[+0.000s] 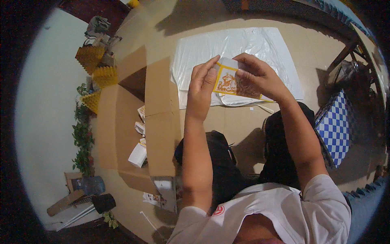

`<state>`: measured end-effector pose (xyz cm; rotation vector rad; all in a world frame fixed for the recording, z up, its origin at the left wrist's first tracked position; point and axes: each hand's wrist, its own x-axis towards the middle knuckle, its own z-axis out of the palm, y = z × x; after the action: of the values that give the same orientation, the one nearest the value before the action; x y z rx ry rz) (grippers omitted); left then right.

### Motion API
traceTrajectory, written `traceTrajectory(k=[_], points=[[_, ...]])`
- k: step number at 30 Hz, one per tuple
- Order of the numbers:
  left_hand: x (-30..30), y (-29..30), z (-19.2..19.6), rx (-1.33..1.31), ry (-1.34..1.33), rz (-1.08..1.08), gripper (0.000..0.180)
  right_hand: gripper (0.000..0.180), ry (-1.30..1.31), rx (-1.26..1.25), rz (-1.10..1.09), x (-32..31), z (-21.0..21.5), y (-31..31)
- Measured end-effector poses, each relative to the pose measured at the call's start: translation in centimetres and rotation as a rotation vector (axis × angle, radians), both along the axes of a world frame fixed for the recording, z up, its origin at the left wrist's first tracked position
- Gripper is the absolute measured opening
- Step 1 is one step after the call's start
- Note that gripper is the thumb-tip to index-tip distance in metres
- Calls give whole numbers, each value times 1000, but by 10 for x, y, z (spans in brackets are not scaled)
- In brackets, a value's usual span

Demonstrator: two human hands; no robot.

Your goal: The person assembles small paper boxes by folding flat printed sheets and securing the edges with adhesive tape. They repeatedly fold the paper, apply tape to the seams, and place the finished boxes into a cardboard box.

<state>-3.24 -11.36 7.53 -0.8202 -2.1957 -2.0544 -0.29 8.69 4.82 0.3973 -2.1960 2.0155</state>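
Between my two hands, above a white plastic-covered sheet (227,44) on the floor, is a small paper carton (228,83) with yellow edges and a brown printed picture. My left hand (204,79) grips its left side, thumb on the front and fingers behind. On the right, my right hand (262,77) holds the upper part, thumb over the printed face and fingers curled over the top. A pale flap shows at the carton's upper edge. Its back is hidden. Left of my legs stands an open cardboard box (162,91) with several white paper cartons (138,155) inside.
Yellow bumpy trays (105,76) and a leafy potted plant (81,138) line the left wall. A blue-and-white checked panel (335,128) leans at the right, beside a dark-legged table (345,55). A thin stick (266,108) lies by the white sheet.
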Motion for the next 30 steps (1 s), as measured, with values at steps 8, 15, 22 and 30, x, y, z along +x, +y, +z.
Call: traceTrajectory(k=[8, 15, 22, 30], points=[[1, -8, -16, 169, -439, -122, 28, 17, 125, 331, -46, 6, 10, 13], [4, -5, -19, 170, -500, -62, 14, 15, 225, 487, -106, 7, 9, 13], [8, 0, -22, 161, -568, 41, 12, 13, 273, 467, -117, 9, 12, 10], [15, 3, -14, -268, -451, -46, 15, 8, 350, 716, 4, 11, 10, 12]])
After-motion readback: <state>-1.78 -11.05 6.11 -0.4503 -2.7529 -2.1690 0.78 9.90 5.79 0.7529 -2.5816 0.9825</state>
